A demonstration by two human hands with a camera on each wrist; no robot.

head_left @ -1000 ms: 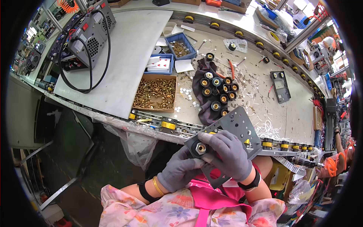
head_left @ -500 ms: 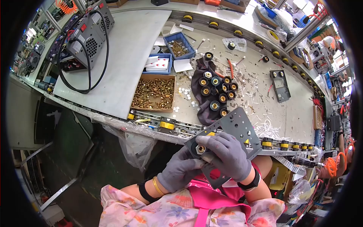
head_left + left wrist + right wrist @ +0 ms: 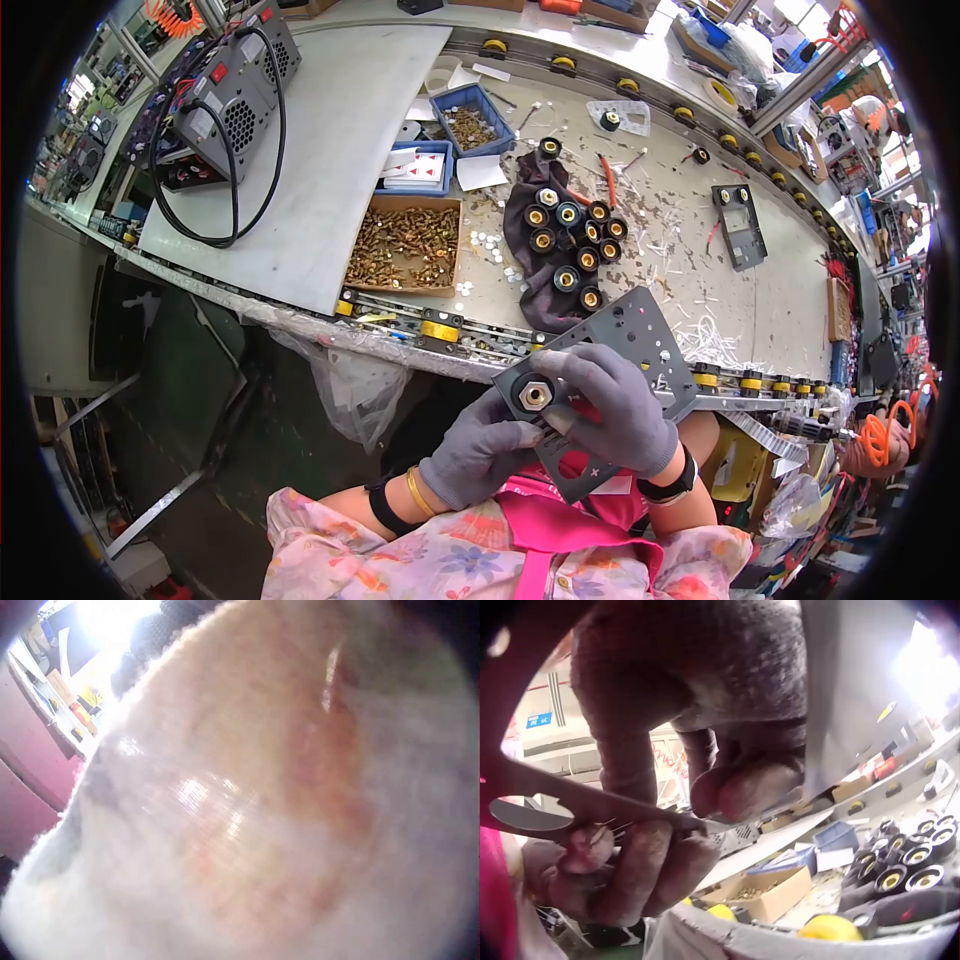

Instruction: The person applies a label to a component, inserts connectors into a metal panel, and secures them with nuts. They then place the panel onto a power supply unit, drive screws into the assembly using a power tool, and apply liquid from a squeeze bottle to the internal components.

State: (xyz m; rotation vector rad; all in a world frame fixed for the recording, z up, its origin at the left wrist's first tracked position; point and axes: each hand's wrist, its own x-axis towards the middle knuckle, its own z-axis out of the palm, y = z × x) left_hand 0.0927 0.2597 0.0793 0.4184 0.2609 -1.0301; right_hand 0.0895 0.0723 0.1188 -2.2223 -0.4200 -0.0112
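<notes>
In the head view, a dark grey metal panel (image 3: pixel 640 345) with many holes is held tilted over the lap, in front of the bench edge. At its left end sits a round black terminal (image 3: pixel 519 386) with a silver hex nut (image 3: pixel 536 397) and a brass centre. The gloved left hand (image 3: pixel 475 450) grips the panel's near left edge. Bent around the nut are the forefinger and thumb of the gloved right hand (image 3: pixel 610 410), fingertips right at its side. The right wrist view shows the right hand's curled fingers (image 3: pixel 750 787) above the panel edge. Cloth fills most of the left wrist view.
Several black terminals (image 3: pixel 566 279) lie on a dark cloth (image 3: pixel 520 225) beyond the panel. Left of them stand a cardboard box (image 3: pixel 405 290) of brass fittings and two blue bins (image 3: pixel 487 149). A grey powered unit (image 3: pixel 235 110) with black cables occupies the left board; another panel (image 3: pixel 740 228) lies right.
The right hand's fingers have shifted around the nut, which now shows more fully and at another angle. The panel has moved slightly right; the left hand keeps its grip.
</notes>
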